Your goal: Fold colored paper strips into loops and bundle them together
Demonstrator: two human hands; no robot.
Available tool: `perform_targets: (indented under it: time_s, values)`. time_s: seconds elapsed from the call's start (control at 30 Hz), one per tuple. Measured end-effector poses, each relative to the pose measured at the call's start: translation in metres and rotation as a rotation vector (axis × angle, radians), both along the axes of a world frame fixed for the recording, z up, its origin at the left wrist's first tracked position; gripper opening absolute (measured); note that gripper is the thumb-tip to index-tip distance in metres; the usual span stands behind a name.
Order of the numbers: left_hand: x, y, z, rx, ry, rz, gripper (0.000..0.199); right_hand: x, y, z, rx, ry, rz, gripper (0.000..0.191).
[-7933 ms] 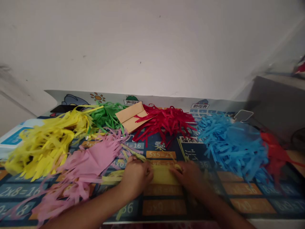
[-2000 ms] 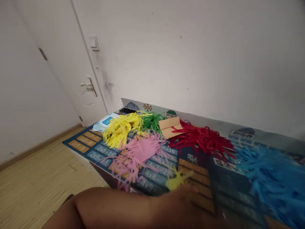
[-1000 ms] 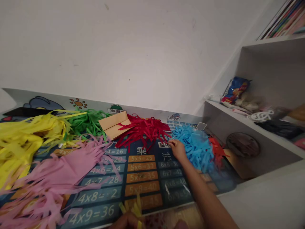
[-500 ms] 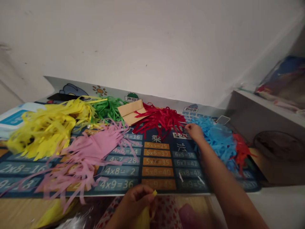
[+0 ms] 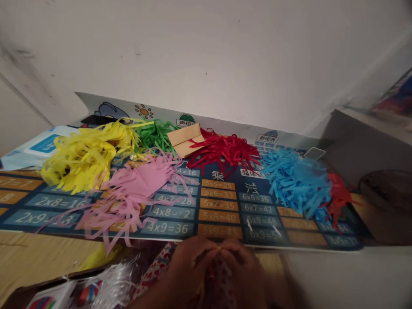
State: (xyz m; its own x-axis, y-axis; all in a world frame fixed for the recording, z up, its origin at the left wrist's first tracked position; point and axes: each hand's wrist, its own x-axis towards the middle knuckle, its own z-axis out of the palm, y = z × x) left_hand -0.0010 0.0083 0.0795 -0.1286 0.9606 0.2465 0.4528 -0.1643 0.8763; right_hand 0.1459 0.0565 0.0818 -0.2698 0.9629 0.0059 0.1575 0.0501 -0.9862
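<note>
My left hand (image 5: 189, 264) is closed in a pinch at the near edge of the printed multiplication mat (image 5: 219, 206). Opposite it, my right hand (image 5: 243, 268) pinches too, and the fingertips of both meet. A tiny yellow tip, seemingly of a paper strip (image 5: 219, 248), shows between them; the rest is mostly hidden behind the fingers. Beyond the hands lie piles of cut fringe: pink (image 5: 138, 184), red (image 5: 228, 150), blue (image 5: 296, 180), yellow (image 5: 86, 154) and green (image 5: 157, 135). A folded tan paper (image 5: 186, 139) rests between the green and red piles.
Orange-red fringe (image 5: 341, 197) sits right of the blue, beside a grey box-like object (image 5: 341, 146). A wipes pack (image 5: 41, 146) lies at the left. Below the mat, an open box holds clear plastic (image 5: 116, 281). White scraps (image 5: 277, 230) lie on the mat; a wall stands behind.
My right hand has come back from beside the red and blue fringe to meet my left hand at the yellow tip. The view has shifted slightly.
</note>
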Motion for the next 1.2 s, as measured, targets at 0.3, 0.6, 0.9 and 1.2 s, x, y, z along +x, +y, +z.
perform_targets:
  time_s: [0.3,0.6,0.9,1.2]
  values:
    - [-0.005,-0.005,0.006,0.084,0.36,-0.208,0.044,0.02,-0.001,-0.007,0.033,0.056,0.13,0.004]
    - [0.0,-0.006,0.008,-0.051,0.452,-0.218,0.032,0.019,-0.005,-0.007,0.072,-0.06,0.14,0.007]
    - [0.002,-0.006,0.002,-0.271,0.075,-0.102,0.017,0.015,-0.008,-0.011,0.028,-0.022,0.007,0.007]
    - [-0.001,-0.007,-0.003,-0.182,0.024,-0.116,0.018,0.018,-0.001,-0.017,-0.09,0.056,0.092,0.009]
